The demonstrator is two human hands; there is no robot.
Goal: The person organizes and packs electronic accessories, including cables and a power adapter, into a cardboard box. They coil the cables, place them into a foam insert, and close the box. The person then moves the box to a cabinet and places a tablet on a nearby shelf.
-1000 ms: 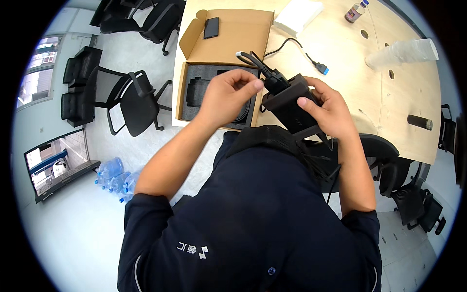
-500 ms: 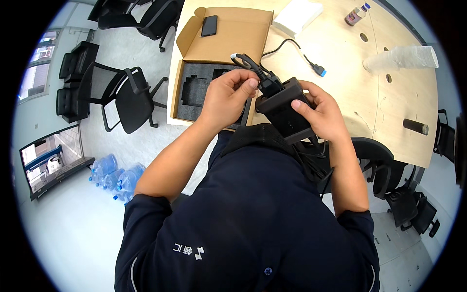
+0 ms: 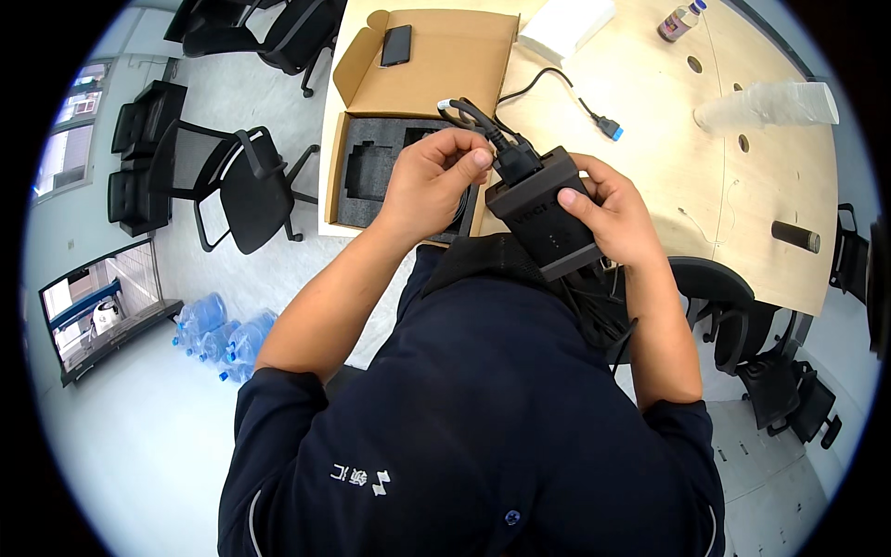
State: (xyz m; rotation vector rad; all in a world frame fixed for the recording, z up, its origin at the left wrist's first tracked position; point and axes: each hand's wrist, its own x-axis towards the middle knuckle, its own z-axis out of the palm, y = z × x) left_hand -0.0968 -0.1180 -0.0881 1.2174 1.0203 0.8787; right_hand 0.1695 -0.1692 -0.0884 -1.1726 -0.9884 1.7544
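Note:
My right hand (image 3: 617, 213) grips a black box-shaped electronic device (image 3: 548, 223) by its right side, thumb on top. A black cable connector (image 3: 517, 160) sits against the device's far end, its cable looping up and to the left. My left hand (image 3: 432, 181) is closed, thumb and forefinger pinched at the connector's left edge; the exact bit between the fingertips is hidden. More black cable (image 3: 599, 311) hangs below the device near my lap.
An open cardboard box (image 3: 436, 70) with a dark foam insert (image 3: 369, 172) lies on the wooden table (image 3: 650, 176); a phone (image 3: 396, 45) rests on its lid. Beyond are a blue-tipped cable plug (image 3: 609, 128), a bottle (image 3: 680, 22), stacked plastic cups (image 3: 770, 107) and a dark cylinder (image 3: 794, 237).
The device has tilted slightly, so more of its top face shows. Both hands keep nearly the same place and grip.

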